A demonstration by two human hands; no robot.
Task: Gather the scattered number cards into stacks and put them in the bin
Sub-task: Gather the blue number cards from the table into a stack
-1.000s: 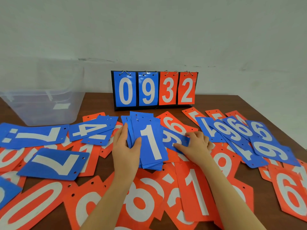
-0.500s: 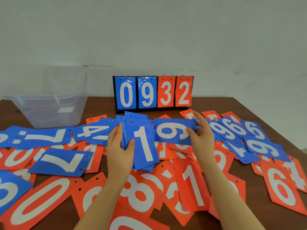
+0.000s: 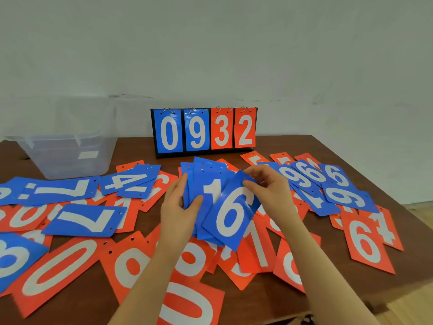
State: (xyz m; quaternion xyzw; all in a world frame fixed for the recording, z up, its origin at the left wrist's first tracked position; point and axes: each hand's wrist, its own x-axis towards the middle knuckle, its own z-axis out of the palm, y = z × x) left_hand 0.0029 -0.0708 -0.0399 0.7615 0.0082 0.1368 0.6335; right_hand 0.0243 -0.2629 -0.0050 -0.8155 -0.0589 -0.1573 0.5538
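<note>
My left hand (image 3: 179, 207) grips a stack of blue number cards (image 3: 206, 181) with a white 1 on top, held just above the table centre. My right hand (image 3: 269, 186) pinches the top edge of a single blue 6 card (image 3: 232, 212) and lays it tilted over the front of that stack. Blue and orange number cards lie scattered all over the brown table (image 3: 131, 148): blue 7 cards (image 3: 84, 219) at left, blue 6 and 9 cards (image 3: 328, 184) at right, orange cards (image 3: 58, 266) in front. The clear plastic bin (image 3: 68, 153) stands at the back left.
A flip scoreboard (image 3: 203, 131) showing 0932 stands upright at the table's back centre, against a pale wall. The table's right edge (image 3: 386, 184) drops to a wooden floor. Orange cards overhang near the front edge.
My right hand lifted the blue 6 card off the table, turned it from sideways to nearly upright, and brought it left onto the stack in my left hand.
</note>
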